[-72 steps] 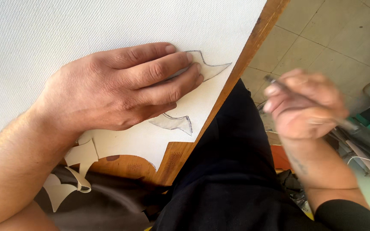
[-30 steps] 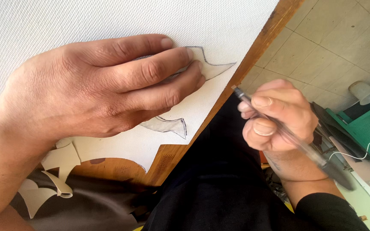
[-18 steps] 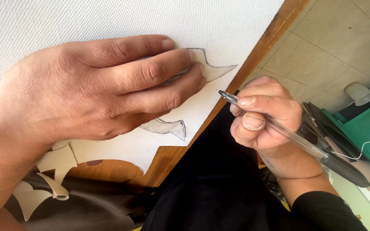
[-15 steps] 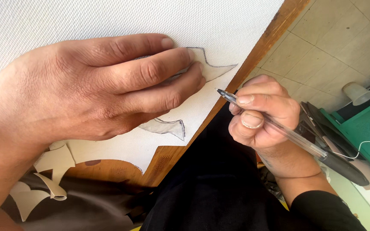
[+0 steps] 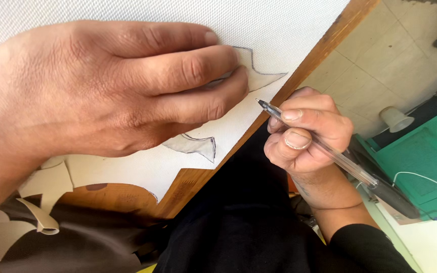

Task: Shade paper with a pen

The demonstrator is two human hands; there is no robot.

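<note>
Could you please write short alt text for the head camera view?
A left hand presses a pale template flat on white textured material at a wooden table edge, while the right hand holds a clear pen pointed toward it.

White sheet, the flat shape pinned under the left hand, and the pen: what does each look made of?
White sheet: probably a coated fabric or synthetic leather, matte, with a fine pebbled grain. Flat shape under the left hand: looks like thin stiff card or plastic, smooth, pale grey, with an ink line traced along its edge. Pen in the right hand: clear glossy plastic barrel, dark end cap, metal-looking tip.
</note>
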